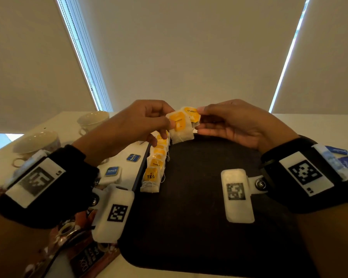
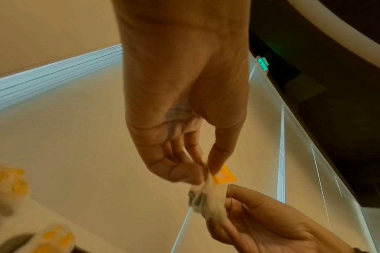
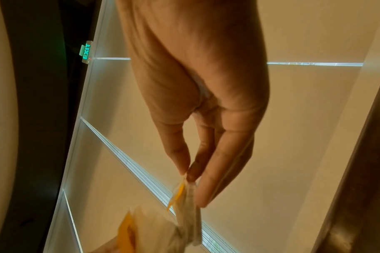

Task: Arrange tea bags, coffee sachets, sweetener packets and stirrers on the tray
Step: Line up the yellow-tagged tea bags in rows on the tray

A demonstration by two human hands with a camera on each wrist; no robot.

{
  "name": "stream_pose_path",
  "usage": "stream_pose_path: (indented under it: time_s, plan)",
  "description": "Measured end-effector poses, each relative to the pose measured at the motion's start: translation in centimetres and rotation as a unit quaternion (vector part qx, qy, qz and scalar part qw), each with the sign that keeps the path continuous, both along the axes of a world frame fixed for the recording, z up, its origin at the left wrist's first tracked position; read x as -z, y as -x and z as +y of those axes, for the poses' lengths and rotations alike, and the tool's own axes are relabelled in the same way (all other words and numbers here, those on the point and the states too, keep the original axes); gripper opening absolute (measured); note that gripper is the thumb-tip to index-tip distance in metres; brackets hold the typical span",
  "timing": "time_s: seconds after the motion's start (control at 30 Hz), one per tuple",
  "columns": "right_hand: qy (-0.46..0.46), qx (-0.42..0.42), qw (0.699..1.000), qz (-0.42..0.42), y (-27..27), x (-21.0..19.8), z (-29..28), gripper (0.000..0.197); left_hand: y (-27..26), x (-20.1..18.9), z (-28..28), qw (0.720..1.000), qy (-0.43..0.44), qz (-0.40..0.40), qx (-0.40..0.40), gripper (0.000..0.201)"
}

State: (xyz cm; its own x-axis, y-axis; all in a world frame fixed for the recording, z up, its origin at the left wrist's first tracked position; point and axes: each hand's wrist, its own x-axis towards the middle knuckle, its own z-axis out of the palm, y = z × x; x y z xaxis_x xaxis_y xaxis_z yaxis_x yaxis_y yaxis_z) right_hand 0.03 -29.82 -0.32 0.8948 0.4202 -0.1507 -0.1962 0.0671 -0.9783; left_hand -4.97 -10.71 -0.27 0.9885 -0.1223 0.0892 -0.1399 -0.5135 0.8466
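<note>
The dark tray lies nearest on the desk, with a row of tea bags along its left edge. Above its far end the left hand pinches one tea bag and the right hand pinches a second tea bag just behind it. The tea-bag step seems underway; next, separate the pair and extend the row neatly.

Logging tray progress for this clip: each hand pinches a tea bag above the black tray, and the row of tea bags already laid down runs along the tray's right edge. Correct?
Not quite. The row of tea bags lies along the left edge of the black tray, as the head view shows. The rest holds: the left hand and the right hand each pinch a tea bag above it.
</note>
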Motion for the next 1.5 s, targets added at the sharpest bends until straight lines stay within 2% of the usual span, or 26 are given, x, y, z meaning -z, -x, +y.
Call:
stream_pose_path:
  time_s: [0.17, 0.33, 0.5, 0.6, 0.7, 0.93, 1.17, 1.23, 1.37, 1.5]
  plan:
    - [0.003, 0.002, 1.000, -0.005, 0.0, 0.1, 0.0, 0.011, 1.3, -0.7, 1.5, 0.992, -0.106, 0.035, 0.051, 0.006]
    - [0.006, 0.007, 1.000, -0.007, -0.2, 0.0, -0.2, 0.012, 2.7, -0.3, 2.9, 0.956, -0.230, 0.131, 0.123, 0.003]
    - [0.009, 0.000, 1.000, -0.009, -0.2, 0.0, -0.1, 0.012, 2.9, 1.2, 3.5, 0.916, -0.267, 0.241, 0.178, 0.005]
    - [0.009, -0.001, 1.000, -0.008, -0.2, 0.1, -0.1, 0.012, 2.5, 2.0, 3.9, 0.898, -0.291, 0.278, 0.178, 0.009]
    - [0.010, 0.000, 1.000, -0.007, -0.2, 0.1, -0.1, 0.013, 1.8, 2.6, 4.1, 0.895, -0.343, 0.242, 0.154, 0.005]
    - [0.004, 0.000, 1.000, -0.006, -0.4, 0.2, -0.1, 0.011, 0.3, 3.8, 4.3, 0.888, -0.426, 0.134, 0.111, 0.015]
    - [0.008, -0.002, 1.000, -0.001, -0.4, 0.3, 0.0, 0.014, 1.6, 3.5, 4.3, 0.914, -0.397, -0.001, 0.081, 0.022]
    - [0.011, -0.002, 1.000, 0.000, -0.5, 0.3, 0.0, 0.016, 2.5, 3.3, 3.8, 0.905, -0.412, 0.004, 0.102, 0.022]
    - [0.014, -0.004, 1.000, 0.004, -0.5, 0.4, 0.2, 0.017, 3.6, 4.4, 2.8, 0.862, -0.485, 0.030, 0.144, 0.016]
    - [0.017, -0.005, 1.000, 0.002, -0.4, 0.4, 0.3, 0.018, 3.4, 4.8, 2.5, 0.843, -0.516, 0.005, 0.151, 0.022]
